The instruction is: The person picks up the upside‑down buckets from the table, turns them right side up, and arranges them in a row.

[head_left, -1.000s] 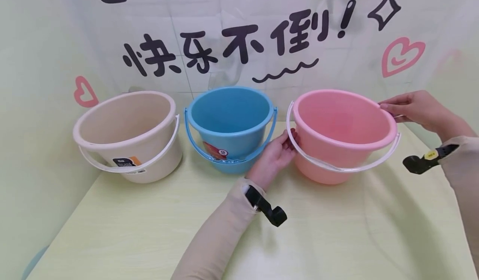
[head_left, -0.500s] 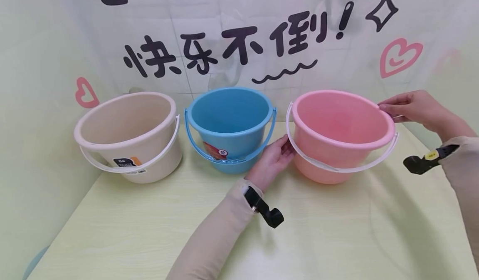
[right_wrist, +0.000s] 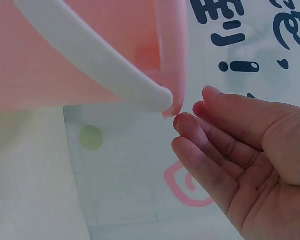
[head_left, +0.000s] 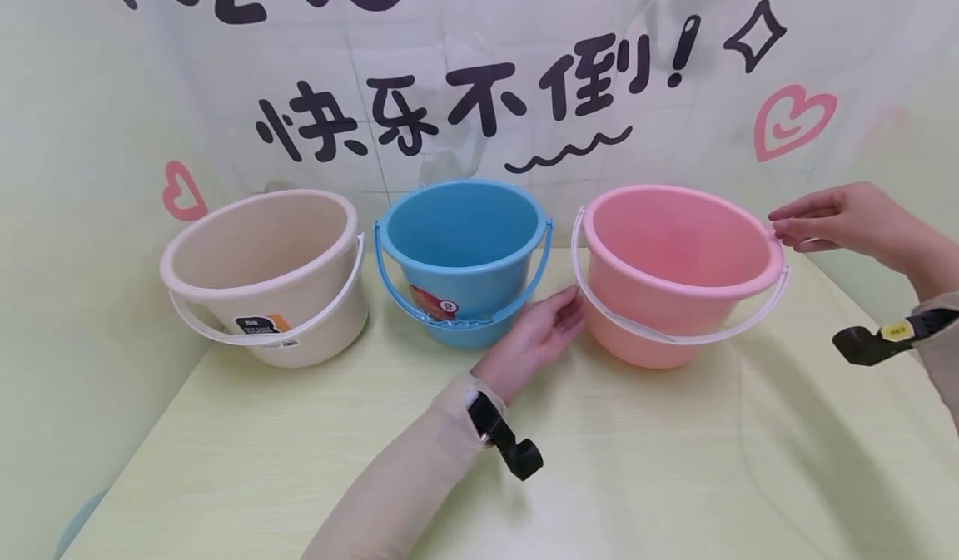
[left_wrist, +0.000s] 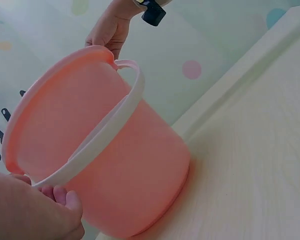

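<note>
A pink bucket (head_left: 674,310) with a white handle (head_left: 633,327) stands upright at the right of the table. My left hand (head_left: 534,331) is low at its left side, fingers relaxed and bent, fingertips right by the bucket wall and handle. In the left wrist view, that hand (left_wrist: 35,207) overlaps the handle's lower end. At the bucket's right rim, my right hand (head_left: 862,223) has its fingers loosely extended. The right wrist view has those fingertips (right_wrist: 182,125) just beside the rim, gripping nothing. Left of the pink bucket stands a blue bucket (head_left: 479,289).
A beige bucket (head_left: 300,294) with a pale handle stands at the far left, close to the side wall. Behind the row hangs a white sheet (head_left: 419,36) with black writing and pink hearts. The pale wooden table (head_left: 599,460) extends in front.
My right hand has come off the pink bucket's rim, slightly to the right. My left hand has drawn a little left and toward me from its wall. The head view has tilted up slightly.
</note>
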Action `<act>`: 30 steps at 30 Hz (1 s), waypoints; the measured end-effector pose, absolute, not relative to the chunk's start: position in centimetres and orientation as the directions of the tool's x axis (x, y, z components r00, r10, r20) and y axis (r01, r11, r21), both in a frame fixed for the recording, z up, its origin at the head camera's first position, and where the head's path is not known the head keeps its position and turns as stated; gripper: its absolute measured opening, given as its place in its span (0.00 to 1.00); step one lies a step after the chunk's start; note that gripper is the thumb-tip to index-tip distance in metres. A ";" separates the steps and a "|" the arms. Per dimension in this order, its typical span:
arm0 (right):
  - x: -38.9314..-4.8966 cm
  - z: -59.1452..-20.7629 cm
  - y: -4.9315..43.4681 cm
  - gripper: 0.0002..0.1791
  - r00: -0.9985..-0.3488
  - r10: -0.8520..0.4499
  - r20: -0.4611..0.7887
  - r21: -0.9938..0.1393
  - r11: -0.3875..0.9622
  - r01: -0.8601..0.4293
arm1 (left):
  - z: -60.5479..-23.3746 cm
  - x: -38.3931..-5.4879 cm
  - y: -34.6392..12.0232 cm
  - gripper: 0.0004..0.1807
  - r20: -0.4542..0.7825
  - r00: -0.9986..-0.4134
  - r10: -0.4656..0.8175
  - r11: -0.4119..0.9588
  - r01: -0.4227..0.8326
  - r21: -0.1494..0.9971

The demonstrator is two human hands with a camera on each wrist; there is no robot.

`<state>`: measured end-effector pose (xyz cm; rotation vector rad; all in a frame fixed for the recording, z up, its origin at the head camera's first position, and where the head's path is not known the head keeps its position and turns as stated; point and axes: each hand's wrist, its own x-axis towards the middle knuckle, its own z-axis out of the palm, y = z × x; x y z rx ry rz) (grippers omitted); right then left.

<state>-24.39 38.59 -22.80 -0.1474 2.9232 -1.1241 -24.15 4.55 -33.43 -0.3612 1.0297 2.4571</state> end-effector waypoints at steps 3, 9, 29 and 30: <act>-24.0 -22.5 38.4 0.10 -0.994 -0.098 0.038 -0.669 0.737 -0.098 | -33.1 -23.6 3.9 0.13 -0.381 -0.859 0.342 -0.600 -0.512 0.615; -23.6 -21.9 37.2 0.09 -0.990 -0.119 0.076 -0.642 0.753 -0.140 | -31.7 -22.2 2.0 0.18 -0.307 -0.857 0.413 -0.509 -0.497 0.703; -26.8 -17.7 27.7 0.25 -0.947 -0.309 0.084 -0.594 0.748 -0.296 | -24.3 -24.5 -4.9 0.10 -0.113 -0.911 0.396 -0.398 -0.282 0.873; -27.1 -17.5 27.3 0.25 -0.947 -0.309 0.082 -0.596 0.746 -0.295 | -23.9 -24.6 -5.2 0.09 -0.109 -0.913 0.393 -0.397 -0.275 0.876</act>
